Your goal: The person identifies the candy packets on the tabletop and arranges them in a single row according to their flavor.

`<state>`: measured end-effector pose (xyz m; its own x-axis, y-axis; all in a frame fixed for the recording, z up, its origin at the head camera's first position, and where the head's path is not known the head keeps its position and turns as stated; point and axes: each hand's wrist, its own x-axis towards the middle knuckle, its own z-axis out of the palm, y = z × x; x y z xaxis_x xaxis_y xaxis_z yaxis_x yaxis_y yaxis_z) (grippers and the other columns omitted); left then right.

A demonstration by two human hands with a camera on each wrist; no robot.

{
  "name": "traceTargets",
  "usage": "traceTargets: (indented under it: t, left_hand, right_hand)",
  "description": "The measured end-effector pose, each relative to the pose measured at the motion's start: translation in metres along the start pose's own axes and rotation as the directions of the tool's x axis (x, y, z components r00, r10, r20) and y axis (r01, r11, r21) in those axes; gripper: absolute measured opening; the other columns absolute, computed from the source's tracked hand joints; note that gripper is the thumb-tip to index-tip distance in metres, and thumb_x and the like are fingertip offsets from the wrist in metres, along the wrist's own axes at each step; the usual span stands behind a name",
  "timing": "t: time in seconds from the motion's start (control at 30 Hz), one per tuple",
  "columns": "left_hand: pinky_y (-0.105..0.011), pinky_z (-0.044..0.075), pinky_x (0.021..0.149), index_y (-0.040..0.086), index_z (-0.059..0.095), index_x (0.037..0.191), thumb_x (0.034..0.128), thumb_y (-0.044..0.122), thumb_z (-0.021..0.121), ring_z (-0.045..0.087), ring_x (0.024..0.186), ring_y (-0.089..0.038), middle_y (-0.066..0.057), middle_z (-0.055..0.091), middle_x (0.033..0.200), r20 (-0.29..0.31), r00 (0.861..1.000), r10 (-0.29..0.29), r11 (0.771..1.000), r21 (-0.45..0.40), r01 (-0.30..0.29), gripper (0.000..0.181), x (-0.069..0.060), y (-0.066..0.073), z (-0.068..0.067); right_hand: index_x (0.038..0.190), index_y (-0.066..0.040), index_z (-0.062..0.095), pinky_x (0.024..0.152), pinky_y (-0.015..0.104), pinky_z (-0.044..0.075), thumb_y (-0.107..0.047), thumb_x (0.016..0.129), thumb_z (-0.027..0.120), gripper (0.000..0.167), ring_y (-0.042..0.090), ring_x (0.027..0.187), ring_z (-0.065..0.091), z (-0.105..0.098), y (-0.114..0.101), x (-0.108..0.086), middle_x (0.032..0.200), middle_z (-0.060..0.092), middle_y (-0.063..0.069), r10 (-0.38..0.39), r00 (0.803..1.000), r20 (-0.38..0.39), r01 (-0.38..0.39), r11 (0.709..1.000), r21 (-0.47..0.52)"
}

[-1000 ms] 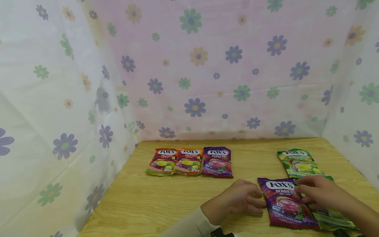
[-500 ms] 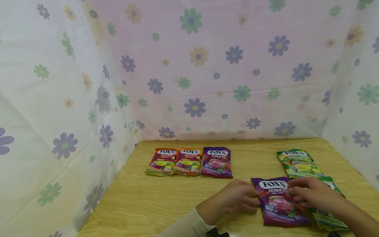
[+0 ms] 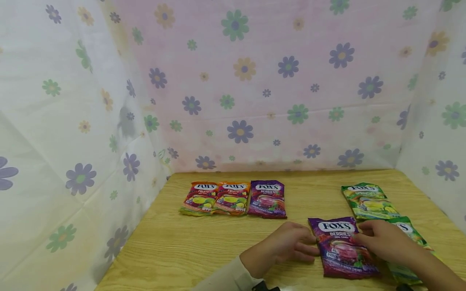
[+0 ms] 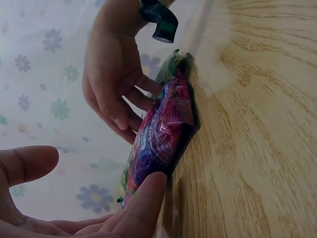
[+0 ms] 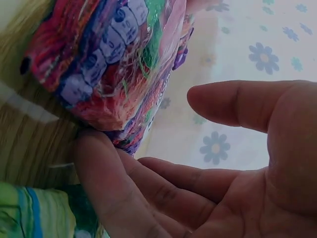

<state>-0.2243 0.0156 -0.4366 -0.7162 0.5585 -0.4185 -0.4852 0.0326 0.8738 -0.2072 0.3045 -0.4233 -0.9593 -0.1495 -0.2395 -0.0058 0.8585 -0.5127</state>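
A purple candy packet marked FOX'S Berries (image 3: 344,252) lies face up between both hands in the head view. My left hand (image 3: 285,245) stands at its left edge; in the left wrist view the fingertips (image 4: 151,196) touch the packet's side, thumb apart. At the opposite edge is my right hand (image 3: 387,244). The right wrist view has its extended fingers (image 5: 101,173) against the packet's side, with the thumb raised clear. A green FOX'S packet (image 3: 404,275) lies partly hidden under the right hand and forearm. Another green packet (image 3: 369,201) lies behind it.
Toward the back left of the wooden table (image 3: 174,250), two orange-red Fruits packets (image 3: 199,199) (image 3: 231,199) and a second purple Berries packet (image 3: 267,200) form a row. Flower-printed cloth (image 3: 269,81) walls the table at the back and both sides.
The front purple packet has shifted left, away from the green packet beside it, with both hands moving along. Over the last half second it has barely moved.
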Motion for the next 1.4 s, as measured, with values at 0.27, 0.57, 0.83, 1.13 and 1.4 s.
traceTargets:
  t: [0.27,0.57,0.83,1.13,1.4]
  left_hand:
    - [-0.042,0.062,0.089,-0.001,0.070,0.114,0.0977,0.013,0.066,0.076,0.105,-0.032,-0.009,0.075,0.112,-0.045,0.998,0.040,0.999,0.029,-0.039,0.022,0.001,0.003,0.002]
    - [-0.044,0.062,0.088,-0.001,0.066,0.121,0.0952,0.011,0.065,0.077,0.101,-0.032,-0.012,0.076,0.108,-0.075,0.989,0.128,0.990,0.068,-0.123,0.029,0.002,0.010,0.004]
    - [-0.043,0.062,0.089,-0.001,0.064,0.130,0.0969,0.014,0.066,0.076,0.102,-0.031,-0.011,0.075,0.111,-0.089,0.978,0.188,0.980,0.089,-0.180,0.036,-0.003,0.023,-0.002]
    - [-0.042,0.062,0.089,0.000,0.058,0.140,0.0995,0.018,0.066,0.075,0.105,-0.028,-0.010,0.074,0.113,-0.129,0.955,0.268,0.955,0.169,-0.245,0.044,-0.004,0.035,-0.011]
    - [-0.041,0.062,0.091,0.001,0.060,0.139,0.0972,0.018,0.069,0.075,0.105,-0.026,-0.010,0.073,0.121,-0.193,0.937,0.293,0.948,0.183,-0.259,0.046,0.001,0.044,-0.021]
  right_hand:
    - [0.139,0.016,0.052,0.071,0.038,0.062,-0.052,0.096,0.068,0.082,0.021,0.094,0.070,0.000,-0.002,0.001,0.115,0.074,0.016,0.041,0.999,0.020,-0.043,0.990,0.131]
    - [0.145,0.013,0.048,0.060,0.037,0.051,-0.039,0.103,0.060,0.068,0.018,0.063,0.056,-0.010,-0.013,0.002,0.088,0.071,0.008,0.018,1.000,0.007,-0.019,0.976,0.215]
    - [0.150,0.011,0.043,0.046,0.034,0.046,-0.034,0.105,0.057,0.065,0.016,0.049,0.045,-0.016,-0.023,0.003,0.066,0.059,0.002,-0.022,1.000,-0.013,0.025,0.952,0.305]
    - [0.150,0.007,0.047,0.063,0.036,0.059,-0.036,0.106,0.056,0.062,0.023,0.100,0.070,-0.021,-0.036,0.013,0.135,0.062,0.028,-0.060,0.993,-0.097,0.083,0.965,0.250]
    - [0.151,0.008,0.044,0.072,0.038,0.064,-0.033,0.105,0.057,0.062,0.028,0.103,0.069,-0.019,-0.052,0.027,0.139,0.057,0.032,-0.034,0.991,-0.132,0.075,0.946,0.316]
